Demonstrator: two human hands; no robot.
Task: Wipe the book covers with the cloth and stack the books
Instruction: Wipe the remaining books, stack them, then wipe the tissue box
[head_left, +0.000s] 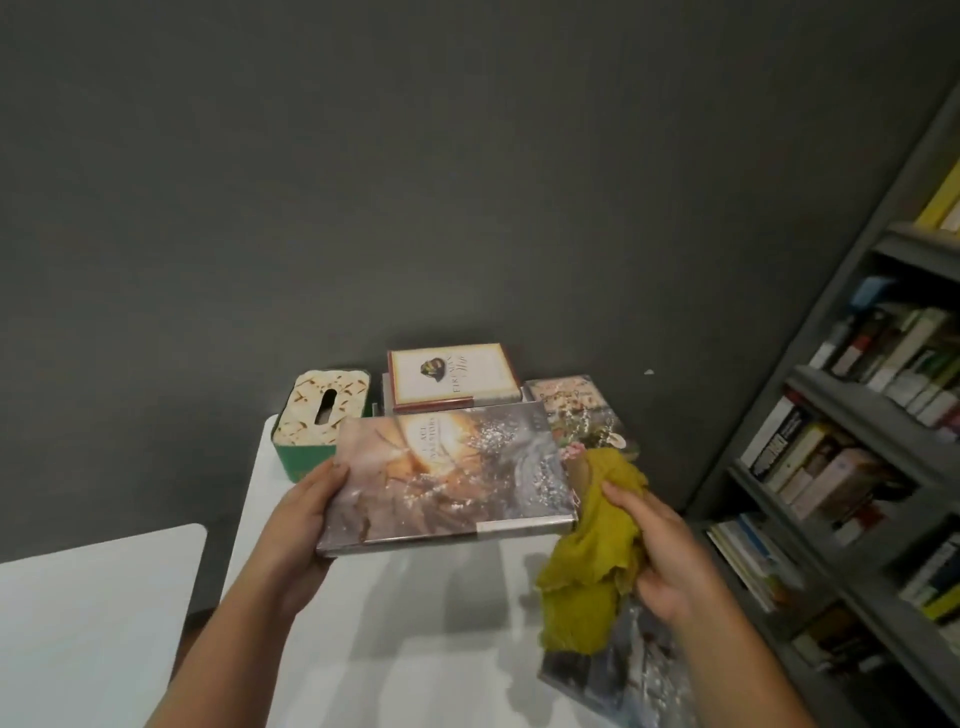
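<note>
book (447, 473) – glossy jacket | cloth (597, 545) – crinkled fabric | table (395, 649) – smooth

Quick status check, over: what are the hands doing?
Left hand holds book above table. Right hand grips cloth, off the cover. Nothing in the way.

Both forearms are bare to the frame's edge; the left hand (301, 525) and right hand (660, 551) wear no gloves, rings or watch.

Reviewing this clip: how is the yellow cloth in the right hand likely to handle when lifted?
Probably floppy: the yellow cloth hangs in loose folds below the right hand that grips it. Likely light, since it is held at one bunched part. It may drag over the book below.
</note>
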